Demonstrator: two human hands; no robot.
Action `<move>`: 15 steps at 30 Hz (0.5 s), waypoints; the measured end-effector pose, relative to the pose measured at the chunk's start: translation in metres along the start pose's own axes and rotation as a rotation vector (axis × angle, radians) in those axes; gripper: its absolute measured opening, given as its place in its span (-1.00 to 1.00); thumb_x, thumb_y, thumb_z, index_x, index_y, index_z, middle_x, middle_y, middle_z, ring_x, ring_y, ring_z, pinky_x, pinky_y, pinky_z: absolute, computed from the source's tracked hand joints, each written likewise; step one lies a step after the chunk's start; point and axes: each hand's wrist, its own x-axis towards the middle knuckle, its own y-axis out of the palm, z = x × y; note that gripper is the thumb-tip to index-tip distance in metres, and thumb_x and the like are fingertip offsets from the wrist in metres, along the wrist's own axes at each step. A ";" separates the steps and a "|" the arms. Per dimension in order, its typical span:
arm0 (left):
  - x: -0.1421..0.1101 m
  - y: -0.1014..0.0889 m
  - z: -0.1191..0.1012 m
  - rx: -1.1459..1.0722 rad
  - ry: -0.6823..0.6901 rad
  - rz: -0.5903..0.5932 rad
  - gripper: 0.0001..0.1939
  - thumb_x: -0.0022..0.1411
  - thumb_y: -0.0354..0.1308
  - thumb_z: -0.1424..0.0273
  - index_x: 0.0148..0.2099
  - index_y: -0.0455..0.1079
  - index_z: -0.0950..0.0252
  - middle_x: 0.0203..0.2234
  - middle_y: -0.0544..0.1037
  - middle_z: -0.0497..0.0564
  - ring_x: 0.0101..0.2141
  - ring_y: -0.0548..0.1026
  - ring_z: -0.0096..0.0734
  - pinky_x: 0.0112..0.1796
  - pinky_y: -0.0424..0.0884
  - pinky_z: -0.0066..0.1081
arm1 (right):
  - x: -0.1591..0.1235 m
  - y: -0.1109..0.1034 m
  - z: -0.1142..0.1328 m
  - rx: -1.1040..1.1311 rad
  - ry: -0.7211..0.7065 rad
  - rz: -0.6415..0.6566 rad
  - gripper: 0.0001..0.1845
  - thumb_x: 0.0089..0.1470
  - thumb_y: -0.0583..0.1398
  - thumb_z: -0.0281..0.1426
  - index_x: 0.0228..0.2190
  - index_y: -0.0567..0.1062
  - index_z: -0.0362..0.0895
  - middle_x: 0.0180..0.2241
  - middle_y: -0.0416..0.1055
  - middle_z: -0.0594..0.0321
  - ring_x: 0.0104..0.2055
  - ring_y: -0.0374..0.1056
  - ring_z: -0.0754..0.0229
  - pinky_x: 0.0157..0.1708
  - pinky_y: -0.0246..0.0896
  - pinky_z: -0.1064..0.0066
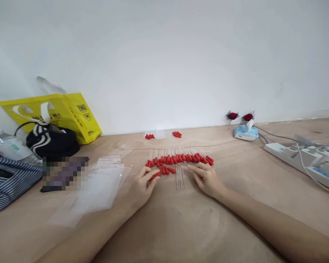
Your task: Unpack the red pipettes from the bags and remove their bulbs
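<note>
My left hand (147, 181) is closed, pinching a red rubber bulb (155, 176) just above the table. My right hand (206, 178) has its fingers pressed together around the end of a thin glass tube (186, 167) that points left. Between the hands lie a few loose red bulbs (165, 170) and several bare clear glass tubes (180, 179). Behind them stretches a row of glass droppers (181, 157), their red bulbs toward me and their tubes pointing at the wall.
Clear zip bags (98, 190) lie left of my left hand. More red-bulbed droppers in clear bags (161, 134) rest by the wall. A yellow bag (79, 120) and black pouch (55, 142) stand left; tissues (246, 133) and a power strip (298, 160) sit right.
</note>
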 end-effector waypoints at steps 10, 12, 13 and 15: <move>0.012 0.012 0.014 -0.351 -0.586 -0.014 -0.75 -0.09 0.18 0.32 -0.35 0.26 0.32 -0.51 0.46 -0.05 -0.49 0.48 -0.41 -0.45 0.45 -0.42 | 0.002 0.014 -0.004 0.056 0.051 -0.003 -0.72 -0.04 -0.03 -0.61 -0.31 0.39 -0.19 -0.40 0.26 0.15 -0.36 0.26 0.23 -0.36 0.25 0.37; 0.012 0.011 0.014 -0.429 -0.554 0.012 -0.77 -0.04 0.13 0.33 -0.30 0.30 0.34 -0.43 0.51 0.02 -0.39 0.51 -0.36 -0.35 0.47 -0.37 | 0.004 0.014 -0.002 0.078 0.040 0.012 -0.75 -0.04 -0.02 -0.60 -0.33 0.37 -0.18 -0.38 0.28 0.14 -0.34 0.27 0.22 -0.34 0.26 0.37; 0.011 0.011 0.014 -0.457 -0.539 0.032 -0.76 -0.01 0.11 0.34 -0.26 0.31 0.35 -0.39 0.53 0.05 -0.34 0.51 -0.33 -0.30 0.46 -0.34 | 0.004 0.013 0.000 0.091 0.032 0.027 -0.77 -0.03 -0.02 -0.59 -0.34 0.37 -0.18 -0.37 0.28 0.14 -0.33 0.28 0.22 -0.33 0.27 0.37; 0.011 0.008 0.013 -0.451 -0.513 0.087 -0.71 0.05 0.05 0.34 -0.18 0.34 0.37 -0.33 0.54 0.09 -0.30 0.51 -0.30 -0.25 0.45 -0.30 | 0.005 0.011 0.004 0.117 0.017 0.065 -0.83 0.01 0.00 -0.54 -0.37 0.37 -0.17 -0.36 0.30 0.14 -0.31 0.30 0.22 -0.32 0.27 0.38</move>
